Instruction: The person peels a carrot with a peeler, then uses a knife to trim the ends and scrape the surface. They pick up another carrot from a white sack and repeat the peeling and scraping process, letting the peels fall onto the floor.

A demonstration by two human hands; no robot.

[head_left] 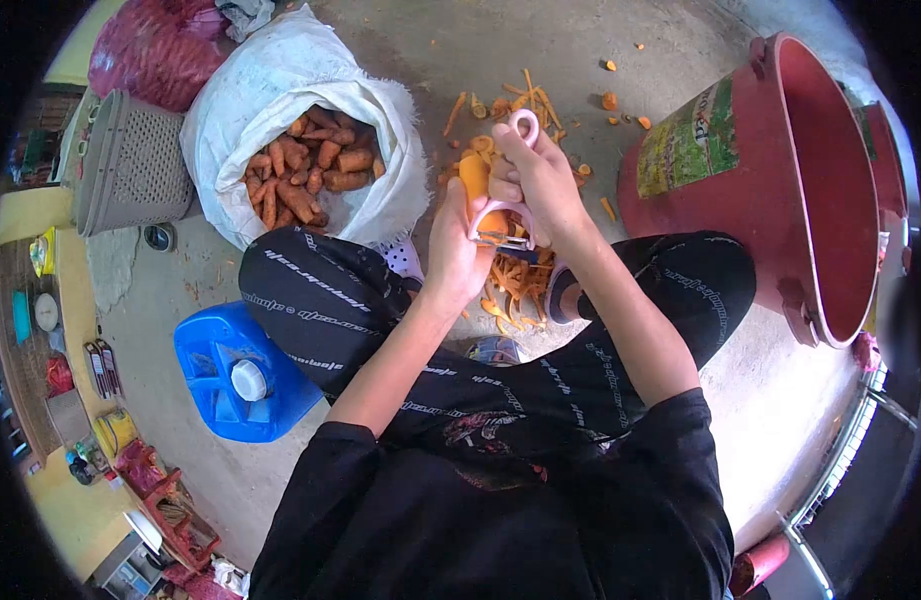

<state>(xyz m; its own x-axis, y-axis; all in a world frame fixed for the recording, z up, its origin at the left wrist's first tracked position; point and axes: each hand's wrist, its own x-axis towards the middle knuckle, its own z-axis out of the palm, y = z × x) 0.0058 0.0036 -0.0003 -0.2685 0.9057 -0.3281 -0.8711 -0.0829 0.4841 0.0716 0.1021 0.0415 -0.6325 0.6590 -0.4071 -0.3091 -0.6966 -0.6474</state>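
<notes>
The left hand (pixel 460 238) grasps a carrot (pixel 474 176), the right hand (pixel 542 188) a pink peeler (pixel 525 126). At their ten o'clock sits a white sack (pixel 255 90).

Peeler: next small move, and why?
Probably lift the peeler and restart nearer the carrot's far end. The right hand has the blade by the near end, while the left hand steadies it; little stroke seems left.

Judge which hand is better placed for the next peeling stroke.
Right, I think: the right hand grips the pink peeler, its blade close over the carrot. The left hand is occupied holding the carrot, so it seems better suited to steadying.
</notes>
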